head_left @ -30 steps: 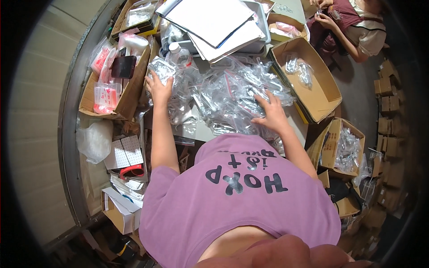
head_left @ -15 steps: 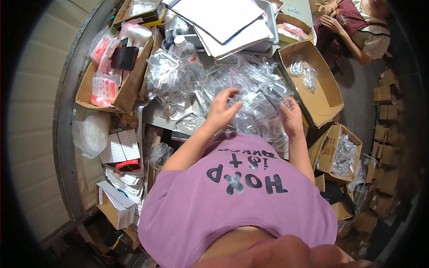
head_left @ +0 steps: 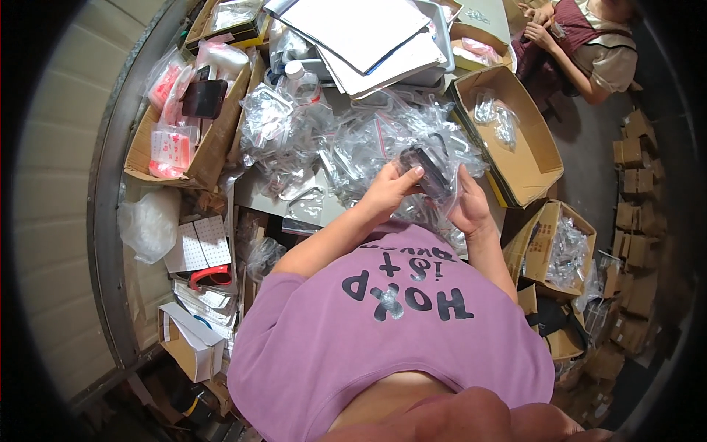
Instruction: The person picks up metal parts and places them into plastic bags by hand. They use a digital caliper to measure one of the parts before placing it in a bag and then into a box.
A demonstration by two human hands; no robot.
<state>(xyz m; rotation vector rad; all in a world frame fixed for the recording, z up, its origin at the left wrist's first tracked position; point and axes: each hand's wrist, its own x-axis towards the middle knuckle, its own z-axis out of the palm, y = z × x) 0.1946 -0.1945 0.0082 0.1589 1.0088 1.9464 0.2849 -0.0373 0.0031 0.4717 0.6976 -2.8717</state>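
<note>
A clear plastic bag with long black parts inside (head_left: 428,171) is held up in front of my chest, tilted. My left hand (head_left: 392,190) is closed on its left side, thumb across the top. My right hand (head_left: 471,206) cups the bag's right edge, its fingers partly hidden by the plastic. Under and beyond them spreads a heap of clear bags (head_left: 361,151) holding metal-looking parts. Another pile of such bags (head_left: 269,121) lies to the left, beside a clear bottle with a white cap (head_left: 296,71).
An open cardboard box (head_left: 541,166) with a few bags stands right of the heap. At left, a carton (head_left: 213,158) holds pink-and-white packets and a dark phone (head_left: 204,99). Papers (head_left: 361,29) lie on a grey bin at the back. A co-worker (head_left: 571,48) is at far right.
The bag of black parts has come up off the heap. My left hand has moved right and closed on it; my right hand has turned and come lower beside it.
</note>
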